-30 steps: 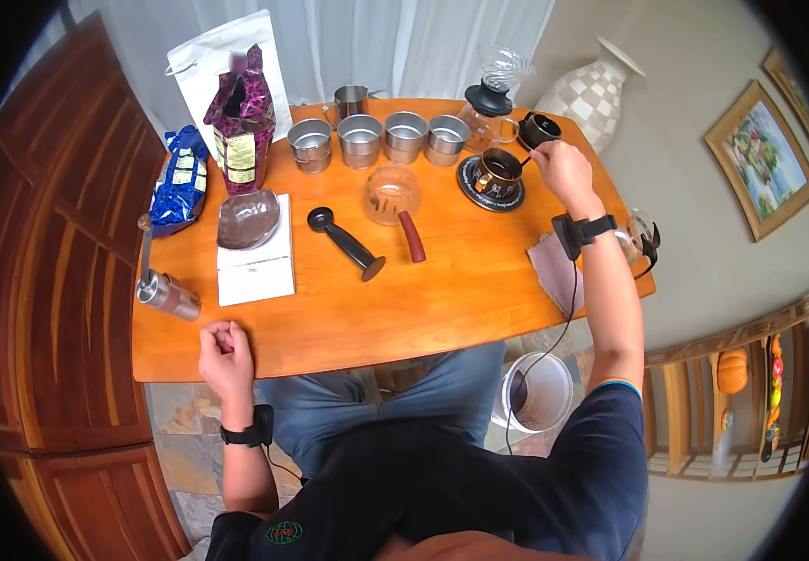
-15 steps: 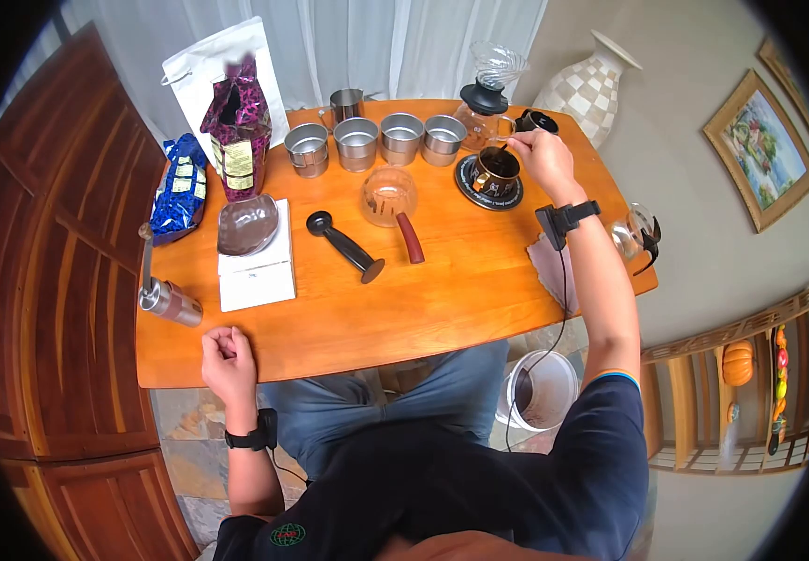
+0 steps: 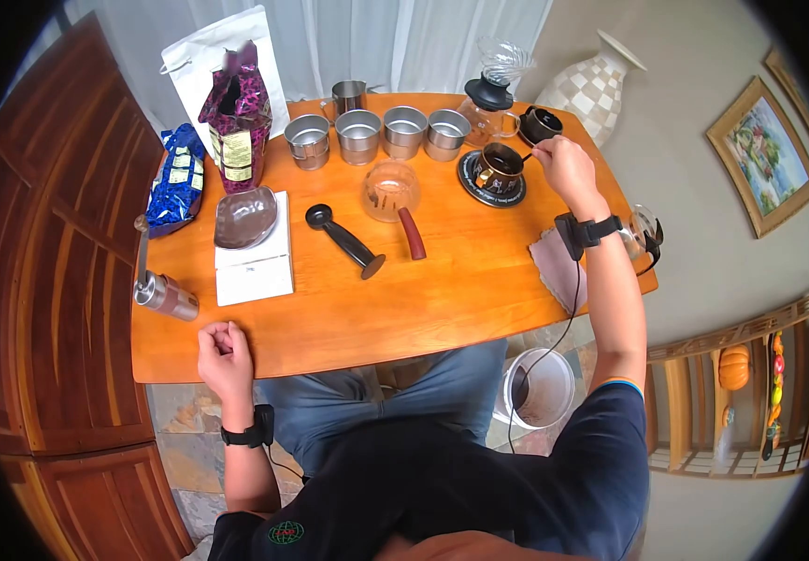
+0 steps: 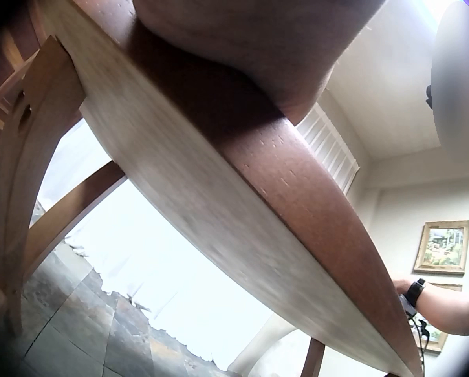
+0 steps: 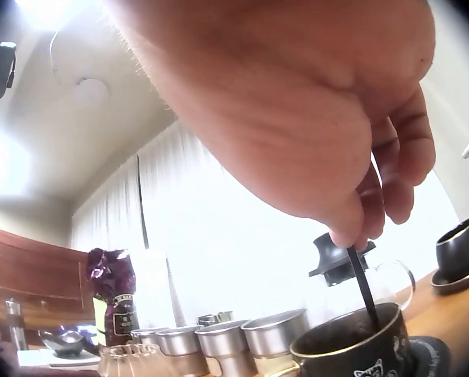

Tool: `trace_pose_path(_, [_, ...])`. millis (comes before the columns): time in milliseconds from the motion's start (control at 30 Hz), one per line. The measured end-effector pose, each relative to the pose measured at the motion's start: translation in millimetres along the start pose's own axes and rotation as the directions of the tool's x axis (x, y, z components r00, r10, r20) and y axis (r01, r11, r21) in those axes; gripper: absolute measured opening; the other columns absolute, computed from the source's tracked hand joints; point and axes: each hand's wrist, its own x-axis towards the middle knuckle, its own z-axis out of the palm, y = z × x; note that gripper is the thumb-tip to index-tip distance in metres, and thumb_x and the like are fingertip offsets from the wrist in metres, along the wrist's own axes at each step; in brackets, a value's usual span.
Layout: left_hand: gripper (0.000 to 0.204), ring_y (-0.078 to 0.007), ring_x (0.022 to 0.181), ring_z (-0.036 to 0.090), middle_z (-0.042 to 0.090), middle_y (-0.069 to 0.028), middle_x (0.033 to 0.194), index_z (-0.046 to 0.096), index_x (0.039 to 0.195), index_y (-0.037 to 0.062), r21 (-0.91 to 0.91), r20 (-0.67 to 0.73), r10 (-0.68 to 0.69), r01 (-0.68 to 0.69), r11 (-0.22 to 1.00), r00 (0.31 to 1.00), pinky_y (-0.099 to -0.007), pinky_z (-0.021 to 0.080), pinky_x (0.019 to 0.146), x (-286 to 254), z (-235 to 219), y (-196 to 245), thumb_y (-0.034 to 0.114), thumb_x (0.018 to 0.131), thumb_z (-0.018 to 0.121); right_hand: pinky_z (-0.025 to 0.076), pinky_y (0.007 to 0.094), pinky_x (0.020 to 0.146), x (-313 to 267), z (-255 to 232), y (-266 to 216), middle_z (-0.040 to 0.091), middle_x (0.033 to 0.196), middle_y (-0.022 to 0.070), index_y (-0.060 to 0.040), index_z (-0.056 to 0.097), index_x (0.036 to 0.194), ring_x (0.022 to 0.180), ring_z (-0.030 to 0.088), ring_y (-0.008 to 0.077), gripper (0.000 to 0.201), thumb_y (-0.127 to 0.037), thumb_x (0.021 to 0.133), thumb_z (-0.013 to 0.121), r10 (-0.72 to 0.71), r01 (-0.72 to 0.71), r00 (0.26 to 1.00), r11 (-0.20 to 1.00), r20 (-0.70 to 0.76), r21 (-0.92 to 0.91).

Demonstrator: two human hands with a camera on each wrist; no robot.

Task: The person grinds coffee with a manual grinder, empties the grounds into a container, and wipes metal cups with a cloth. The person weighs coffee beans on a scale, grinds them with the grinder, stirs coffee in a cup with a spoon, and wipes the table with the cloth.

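Orange-brown wood forms the table, and at its near left edge rests the left hand, fingers loosely curled and holding nothing, near the metal grinder. Toward the far right, in front of the glass server, a round black saucer with pale lettering bears a black cup with a gold handle. A thin dark stirrer leans with its lower end inside the cup, its top pinched between thumb and fingertips of the right hand.
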Motion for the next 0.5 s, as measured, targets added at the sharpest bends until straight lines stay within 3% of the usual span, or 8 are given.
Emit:
trace_pose_path(200, [0.011, -0.0082, 0.053, 0.046, 0.050, 0.0010, 0.061, 0.061, 0.090, 0.0049, -0.007, 0.000, -0.003, 0.003, 1.000, 1.000, -0.0243, 0.042, 0.052, 0, 0, -3, 0.009, 0.091, 0.071, 0.054, 0.0442, 0.079, 3, -6, -18, 0.073, 0.095, 0.0159, -0.0090, 0.078, 0.100, 0.093, 0.069, 0.0352, 0.019, -0.023, 0.090, 0.070, -0.010, -0.003, 0.994, 0.993, 0.110, 0.117])
trace_pose_path(500, [0.011, -0.0084, 0.053, 0.046, 0.050, 0.0008, 0.061, 0.061, 0.089, 0.0043, -0.021, -0.005, -0.002, 0.002, 1.000, 1.000, -0.0244, 0.042, 0.053, 0, 0, -3, 0.009, 0.091, 0.071, 0.054, 0.0452, 0.079, 12, 22, -3, 0.072, 0.098, 0.0127, -0.0149, 0.079, 0.101, 0.095, 0.068, 0.0341, 0.018, -0.025, 0.091, 0.068, 0.022, -0.019, 0.998, 0.998, -0.058, 0.056])
